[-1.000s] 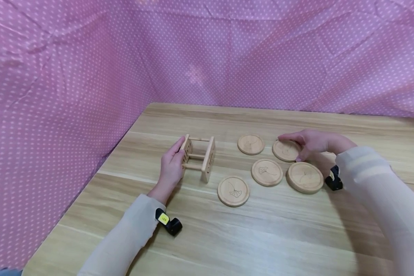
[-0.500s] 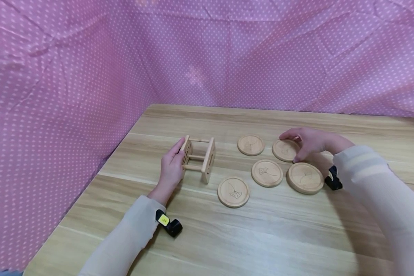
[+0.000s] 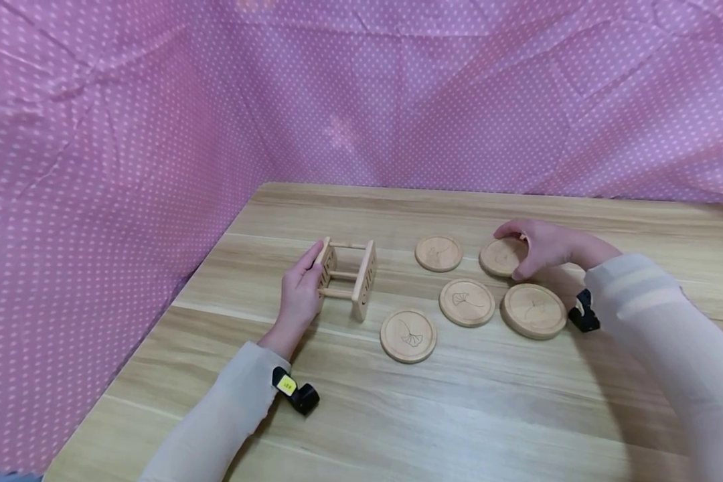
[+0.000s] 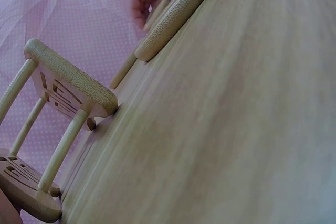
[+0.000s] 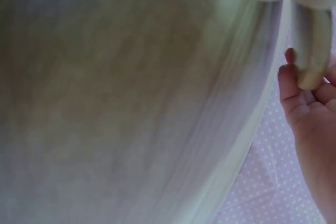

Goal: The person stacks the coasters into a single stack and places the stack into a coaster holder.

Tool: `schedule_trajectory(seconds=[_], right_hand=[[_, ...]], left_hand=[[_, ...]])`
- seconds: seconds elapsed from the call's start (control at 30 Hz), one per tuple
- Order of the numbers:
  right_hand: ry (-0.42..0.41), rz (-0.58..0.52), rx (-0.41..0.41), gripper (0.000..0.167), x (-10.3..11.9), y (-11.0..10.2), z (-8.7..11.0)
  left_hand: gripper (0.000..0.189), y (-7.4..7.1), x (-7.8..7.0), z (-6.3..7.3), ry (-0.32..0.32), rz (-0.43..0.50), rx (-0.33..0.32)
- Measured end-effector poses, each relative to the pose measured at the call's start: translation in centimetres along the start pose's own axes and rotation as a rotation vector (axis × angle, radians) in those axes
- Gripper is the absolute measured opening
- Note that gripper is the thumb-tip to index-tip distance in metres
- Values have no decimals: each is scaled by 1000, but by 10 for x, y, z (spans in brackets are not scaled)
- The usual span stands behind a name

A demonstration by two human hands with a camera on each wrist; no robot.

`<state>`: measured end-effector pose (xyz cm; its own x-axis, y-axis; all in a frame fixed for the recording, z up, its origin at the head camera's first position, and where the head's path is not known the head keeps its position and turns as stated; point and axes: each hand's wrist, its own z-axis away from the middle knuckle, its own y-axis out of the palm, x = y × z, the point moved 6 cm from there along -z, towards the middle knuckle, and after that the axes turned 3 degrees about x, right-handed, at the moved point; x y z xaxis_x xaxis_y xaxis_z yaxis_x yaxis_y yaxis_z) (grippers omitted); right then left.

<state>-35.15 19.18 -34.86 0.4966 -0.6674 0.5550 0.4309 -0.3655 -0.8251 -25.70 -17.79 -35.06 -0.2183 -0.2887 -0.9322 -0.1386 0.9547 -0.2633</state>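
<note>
On the left, my left hand (image 3: pixel 298 294) grips the near side panel of a small wooden coaster rack (image 3: pixel 364 281), whose two slotted panels are joined by round rods. The rack stands on the table with nothing between its panels. Farther right, my right hand (image 3: pixel 545 248) holds a round wooden coaster (image 3: pixel 499 258) by its edge, thumb on the near side and fingers on the far side. In the right wrist view this coaster (image 5: pixel 315 45) is raised off the tabletop. The palm hides part of its right side in the head view.
More leaf-engraved coasters lie flat: one at the back (image 3: pixel 438 253), one in the middle (image 3: pixel 466 302), one nearer the front (image 3: pixel 408 335). A thicker-looking coaster (image 3: pixel 533 310) lies below the right hand. A pink dotted cloth (image 3: pixel 397 100) hangs behind the wooden table (image 3: pixel 458 415).
My right hand has closed round its coaster and raised it slightly, shifting it a little to the right and back. The left hand and rack have stayed in place.
</note>
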Motion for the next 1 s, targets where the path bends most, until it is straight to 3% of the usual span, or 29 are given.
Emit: schedule_trajectory(seconds=[0.33, 0.67, 1.0], right_hand=[[33, 7, -154, 75, 0, -12, 8], [97, -51, -237, 72, -1, -21, 23], [27, -90, -295, 69, 9, -20, 34]], left_hand=[[42, 1, 1, 1, -3, -12, -4], [42, 1, -1, 0, 4, -22, -13], [42, 1, 1, 0, -8, -4, -7]])
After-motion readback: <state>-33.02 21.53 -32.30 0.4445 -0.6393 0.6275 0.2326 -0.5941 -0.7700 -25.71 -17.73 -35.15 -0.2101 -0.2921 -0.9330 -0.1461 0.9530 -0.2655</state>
